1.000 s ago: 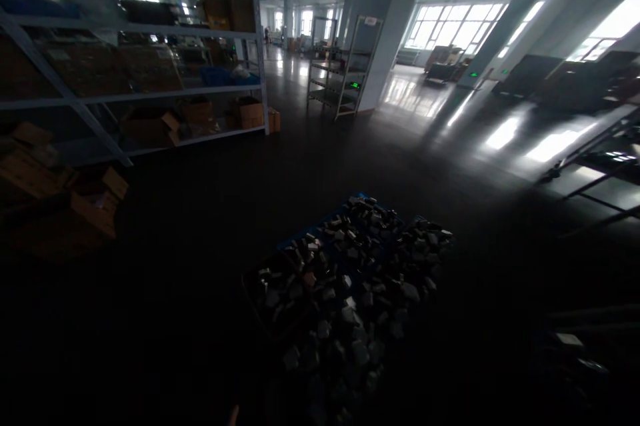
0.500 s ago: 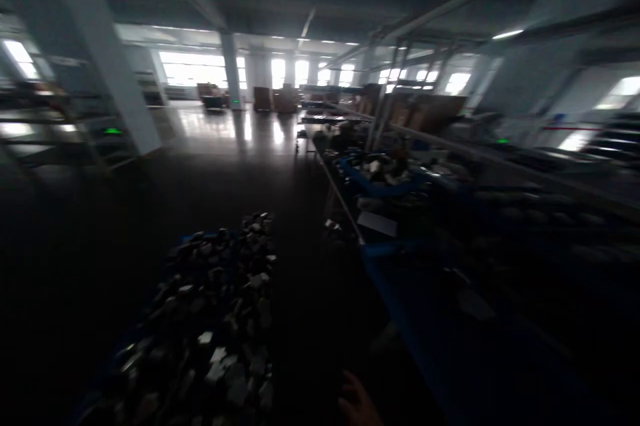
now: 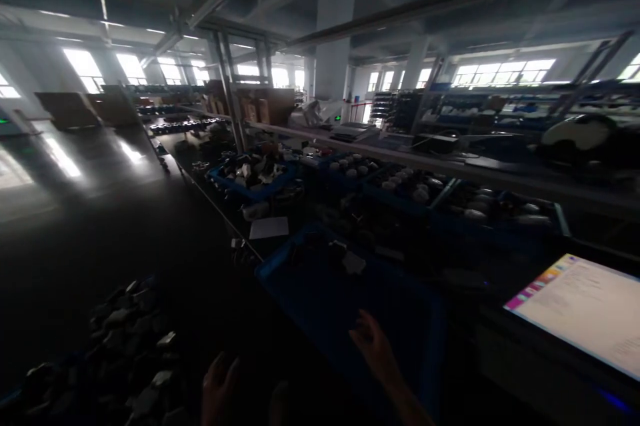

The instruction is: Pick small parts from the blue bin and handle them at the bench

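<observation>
My right hand (image 3: 374, 345) reaches forward with its fingers apart over a large blue bin (image 3: 350, 299) on the workbench and holds nothing. My left hand (image 3: 219, 389) hangs low at the bottom of the view, fingers spread, holding nothing. It is just right of a heap of small grey parts (image 3: 120, 359) lying in a low blue crate at the lower left. The scene is very dark.
A long workbench runs away to the right with blue trays of parts (image 3: 250, 176) and a white sheet (image 3: 269, 227). A lit screen (image 3: 580, 309) glows at the lower right. Shelving and pillars stand behind; shiny open floor (image 3: 90, 213) lies to the left.
The view has swung right, from the open floor and shelving to the workbench. The heap of parts has slid to the lower left. Both hands have come up into view.
</observation>
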Available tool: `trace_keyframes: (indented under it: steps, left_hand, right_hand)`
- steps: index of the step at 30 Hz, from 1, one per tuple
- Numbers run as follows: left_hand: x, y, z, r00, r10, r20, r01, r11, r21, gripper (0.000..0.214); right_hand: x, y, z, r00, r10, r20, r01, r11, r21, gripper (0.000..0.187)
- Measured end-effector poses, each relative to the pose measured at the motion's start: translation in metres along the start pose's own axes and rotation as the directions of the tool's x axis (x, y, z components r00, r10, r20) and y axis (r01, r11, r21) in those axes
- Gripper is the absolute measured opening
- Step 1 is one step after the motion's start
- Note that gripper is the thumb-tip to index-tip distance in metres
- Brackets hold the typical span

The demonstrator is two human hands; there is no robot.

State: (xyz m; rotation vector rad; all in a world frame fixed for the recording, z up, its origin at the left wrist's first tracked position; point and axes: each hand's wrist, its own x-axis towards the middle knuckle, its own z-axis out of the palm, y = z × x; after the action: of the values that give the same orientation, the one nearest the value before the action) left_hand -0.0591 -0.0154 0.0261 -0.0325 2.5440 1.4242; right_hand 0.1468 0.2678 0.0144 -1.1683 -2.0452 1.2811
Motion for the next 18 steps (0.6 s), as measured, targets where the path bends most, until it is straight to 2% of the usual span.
trace_keyframes:
  steps: [1,4,6,9,13,15,18]
  left_hand:
    - [0.023,0.015,0.020,0.997,0.035,0.072,-0.033,0.999,-0.021,0.035]
    - [0.091,0.064,0.081,0.958,0.152,0.242,-0.143,0.988,-0.057,0.046]
    - [0.131,0.094,0.115,0.923,0.189,0.336,-0.192,0.981,-0.025,0.050]
    - [0.180,0.131,0.155,0.878,0.185,0.441,-0.246,0.966,0.085,0.049]
    - [0.222,0.161,0.197,0.814,0.122,0.567,-0.303,0.924,0.235,0.037]
    - [0.233,0.169,0.217,0.780,0.093,0.619,-0.336,0.897,0.288,0.034]
    - [0.240,0.174,0.242,0.743,0.070,0.665,-0.392,0.851,0.348,0.041]
  right_hand:
    - [0.025,-0.003,-0.001,0.998,-0.027,-0.065,0.019,0.992,-0.121,0.061]
    - [0.100,-0.018,0.003,0.988,-0.043,-0.151,-0.005,0.952,-0.307,0.058]
    - [0.145,-0.031,0.014,0.987,-0.053,-0.152,-0.017,0.905,-0.426,0.061]
    - [0.196,-0.046,0.034,0.992,-0.020,-0.126,-0.059,0.805,-0.591,0.067]
    - [0.231,-0.051,0.056,0.989,0.070,-0.130,-0.143,0.670,-0.728,0.066]
    - [0.241,-0.049,0.062,0.984,0.099,-0.147,-0.177,0.616,-0.767,0.064]
    - [0.252,-0.046,0.063,0.977,0.132,-0.165,-0.211,0.564,-0.798,0.050]
